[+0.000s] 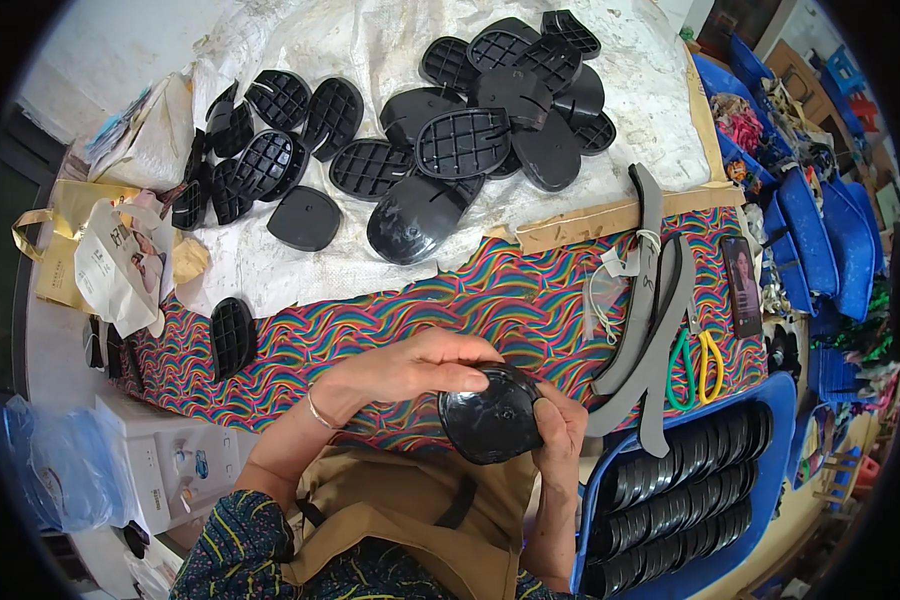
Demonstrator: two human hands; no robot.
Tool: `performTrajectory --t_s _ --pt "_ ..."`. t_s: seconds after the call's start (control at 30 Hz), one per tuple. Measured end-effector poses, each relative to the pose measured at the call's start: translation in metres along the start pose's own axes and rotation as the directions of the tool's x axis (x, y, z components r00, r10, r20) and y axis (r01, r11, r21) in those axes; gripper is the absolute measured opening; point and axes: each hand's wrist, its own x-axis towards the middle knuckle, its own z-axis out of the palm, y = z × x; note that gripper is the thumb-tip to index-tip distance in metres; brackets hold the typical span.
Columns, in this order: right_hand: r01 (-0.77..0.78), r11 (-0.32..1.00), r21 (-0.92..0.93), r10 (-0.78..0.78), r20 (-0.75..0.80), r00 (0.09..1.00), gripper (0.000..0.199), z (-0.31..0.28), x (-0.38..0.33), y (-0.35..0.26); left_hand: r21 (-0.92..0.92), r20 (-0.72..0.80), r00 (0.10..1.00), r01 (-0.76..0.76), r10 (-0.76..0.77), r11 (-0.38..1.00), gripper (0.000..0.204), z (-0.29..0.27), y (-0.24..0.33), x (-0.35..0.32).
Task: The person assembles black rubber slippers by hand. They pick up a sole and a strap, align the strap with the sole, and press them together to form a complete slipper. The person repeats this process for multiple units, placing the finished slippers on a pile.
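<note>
Head view, looking down. Both hands meet over the near edge of the desk (390, 310), which is covered with a multicoloured wave-patterned cloth. The left hand (425, 365) lies curled over the upper left rim of a glossy black heel-shaped piece (490, 415), fingers closed on its edge; a thin bracelet sits at that wrist. The right hand (562, 425) grips the same piece from its right side, thumb on the rim. The piece is thus held between the two hands, its smooth face toward the camera, above a tan apron (410, 510).

Just right of the right hand lie long grey curved strips (655, 330), and beyond them a pair of scissors (698, 368) with green and yellow handles. Below and right of the right hand, a blue tray (780, 400) holds rows of stacked black pieces (680, 500). A phone (742, 285) lies further right on the cloth.

Well beyond the hands, a heap of black ribbed heel pieces (470, 130) rests on a white sheet (370, 50). One ribbed piece (232, 337) lies alone, left of the left hand. Paper bags (110, 265) stand at the far left.
</note>
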Motion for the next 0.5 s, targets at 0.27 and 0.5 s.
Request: performTrajectory --t_s 0.27,0.5 --pt "0.096 0.959 -0.267 -0.089 0.038 0.995 0.026 0.007 0.004 -0.012 0.192 -0.048 0.981 0.194 -0.189 0.962 0.03 0.005 0.009 0.008" --pt "0.012 1.0 -0.017 -0.012 -0.021 1.0 0.025 0.006 0.003 0.004 -0.355 -0.055 0.985 0.131 -0.161 0.926 0.036 0.004 -0.009 -0.002"
